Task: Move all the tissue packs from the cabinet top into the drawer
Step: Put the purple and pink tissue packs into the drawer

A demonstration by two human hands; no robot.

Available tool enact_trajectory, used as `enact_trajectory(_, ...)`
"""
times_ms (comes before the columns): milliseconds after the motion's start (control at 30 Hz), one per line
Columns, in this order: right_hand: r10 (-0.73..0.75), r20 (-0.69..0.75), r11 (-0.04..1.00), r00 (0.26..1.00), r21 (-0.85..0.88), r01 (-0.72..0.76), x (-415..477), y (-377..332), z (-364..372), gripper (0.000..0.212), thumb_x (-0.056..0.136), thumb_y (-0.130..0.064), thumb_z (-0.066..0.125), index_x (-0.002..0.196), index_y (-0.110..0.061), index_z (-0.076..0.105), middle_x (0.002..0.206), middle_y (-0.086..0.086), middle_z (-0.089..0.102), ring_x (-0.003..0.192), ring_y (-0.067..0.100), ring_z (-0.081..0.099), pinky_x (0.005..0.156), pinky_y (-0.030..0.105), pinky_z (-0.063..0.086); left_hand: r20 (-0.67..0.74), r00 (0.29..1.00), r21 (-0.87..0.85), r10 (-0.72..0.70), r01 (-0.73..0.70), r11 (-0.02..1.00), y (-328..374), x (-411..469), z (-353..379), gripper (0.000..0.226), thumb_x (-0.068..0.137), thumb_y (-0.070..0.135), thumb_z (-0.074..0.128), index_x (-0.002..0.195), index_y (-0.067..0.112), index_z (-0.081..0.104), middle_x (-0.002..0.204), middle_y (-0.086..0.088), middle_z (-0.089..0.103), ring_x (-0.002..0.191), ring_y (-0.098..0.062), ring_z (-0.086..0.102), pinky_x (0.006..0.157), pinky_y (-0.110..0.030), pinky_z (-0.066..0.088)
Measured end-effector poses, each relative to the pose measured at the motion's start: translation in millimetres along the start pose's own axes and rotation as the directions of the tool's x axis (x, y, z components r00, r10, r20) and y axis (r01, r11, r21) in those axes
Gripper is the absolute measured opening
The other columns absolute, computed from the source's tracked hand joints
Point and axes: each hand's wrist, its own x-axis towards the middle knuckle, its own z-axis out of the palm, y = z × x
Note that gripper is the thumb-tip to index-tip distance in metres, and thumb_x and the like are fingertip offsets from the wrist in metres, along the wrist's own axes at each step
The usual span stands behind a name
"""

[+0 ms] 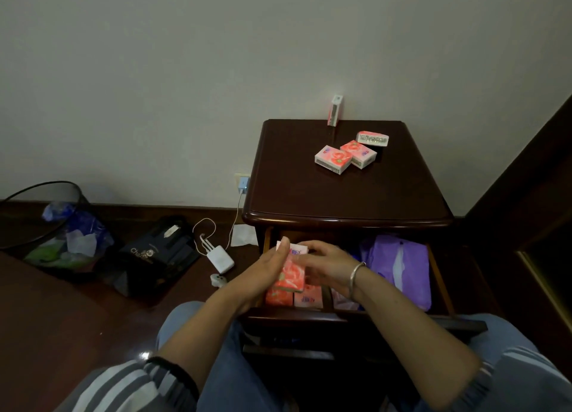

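Cabinet top (pixel 340 194), tissue packs (pixel 333 159), pale wall (pixel 185 71)

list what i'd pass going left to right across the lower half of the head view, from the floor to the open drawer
wire bin → black bag → white charger block → left hand → tissue pack → right hand → purple pack
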Motion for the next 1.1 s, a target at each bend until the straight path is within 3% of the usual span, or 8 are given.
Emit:
enact_trajectory(100,0.036,-0.023,0.997,0.999,0.069,-0.034,11.7,8.3,-11.6,0.024,0.084,-0.017,0.067,0.108,-0.016,0.063,0.1,0.007,0.07,0.091,0.021,0.068,0.08,0.035,0.054,-0.203,0.979,0.081,-0.016,0.032,0.996,-1.5,4.9,-5.2,0.084,0.083,0.079,0.029,0.136,0.016,0.044,0.137,-0.01,0.052,0.122,-0.025,0.055,0.107,-0.048,0.041)
enact_trajectory(200,0.096,-0.173,0.988,0.98,0.137,-0.073,28.2,11.9,-27.3,0.013,0.084,-0.017,0.066,0.097,-0.015,0.062,0.095,0.006,0.068,0.085,0.018,0.064,0.072,0.031,0.054,-0.465,0.877,0.24,0.123,-0.009,0.971,-8.2,9.5,-17.0,0.044,0.1,0.043,0.032,0.111,0.009,0.057,0.123,-0.013,0.057,0.119,-0.029,0.051,0.103,-0.048,0.04)
enact_trajectory(300,0.103,-0.229,0.993,0.968,0.078,-0.087,49.2,9.0,-27.2,0.015,0.082,-0.021,0.068,0.093,-0.012,0.062,0.095,0.006,0.069,0.089,0.019,0.065,0.072,0.03,0.052,-0.442,0.891,0.244,0.102,0.01,0.97,-18.6,13.4,-14.3,0.029,0.102,0.027,0.036,0.112,0.017,0.062,0.11,-0.009,0.063,0.103,-0.023,0.06,0.096,-0.047,0.046)
enact_trajectory(400,0.07,-0.249,0.997,0.966,-0.002,-0.073,67.4,9.2,-14.7,0.018,0.083,-0.026,0.068,0.095,-0.014,0.062,0.094,0.005,0.069,0.092,0.02,0.065,0.082,0.033,0.053,-0.459,0.883,0.287,0.099,0.041,0.957,-28.7,20.2,-10.9,0.039,0.101,0.022,0.039,0.138,0.014,0.048,0.131,-0.009,0.056,0.119,-0.022,0.054,0.103,-0.046,0.043)
enact_trajectory(600,-0.008,-0.254,0.996,0.967,-0.083,-0.013,84.7,23.0,-8.3,0.036,0.084,-0.034,0.066,0.113,-0.012,0.065,0.104,0.007,0.071,0.098,0.021,0.067,0.092,0.038,0.053,-0.462,0.864,0.373,0.202,-0.018,0.928,-38.1,21.8,-10.9,0.037,0.1,0.019,0.04,0.136,0.02,0.048,0.126,-0.005,0.059,0.113,-0.018,0.057,0.098,-0.044,0.047)
enact_trajectory(800,-0.094,-0.129,0.754,0.987,-0.657,-0.014,89.6,18.1,-2.0,0.049,0.089,-0.044,0.055,0.132,-0.022,0.049,0.131,0.005,0.056,0.12,0.025,0.053,0.1,0.036,0.042,-0.478,0.851,0.383,0.22,-0.024,0.923,-42.4,27.9,-12.5,0.036,0.1,0.02,0.041,0.135,0.019,0.048,0.125,-0.004,0.059,0.111,-0.017,0.058,0.096,-0.043,0.049)
enact_trajectory(967,0.092,-0.134,0.971,0.987,-0.206,-0.118,73.9,14.5,-3.0,0.052,0.093,-0.045,0.047,0.135,-0.014,0.045,0.137,0.009,0.052,0.122,0.026,0.052,0.098,0.035,0.044,-0.479,0.851,0.372,0.216,-0.026,0.928,-42.4,26.7,-12.7,0.037,0.099,0.018,0.042,0.136,0.018,0.047,0.128,-0.004,0.058,0.113,-0.018,0.058,0.097,-0.044,0.049)
enact_trajectory(1100,0.146,-0.053,0.94,0.988,-0.305,-0.155,64.3,14.5,0.9,0.053,0.093,-0.057,0.036,0.129,-0.021,0.052,0.134,0.004,0.055,0.122,0.02,0.052,0.108,0.041,0.038,-0.482,0.853,0.365,0.199,-0.011,0.931,-41.0,25.2,-11.7,0.038,0.099,0.019,0.042,0.137,0.018,0.046,0.127,-0.004,0.058,0.112,-0.018,0.058,0.096,-0.045,0.049)
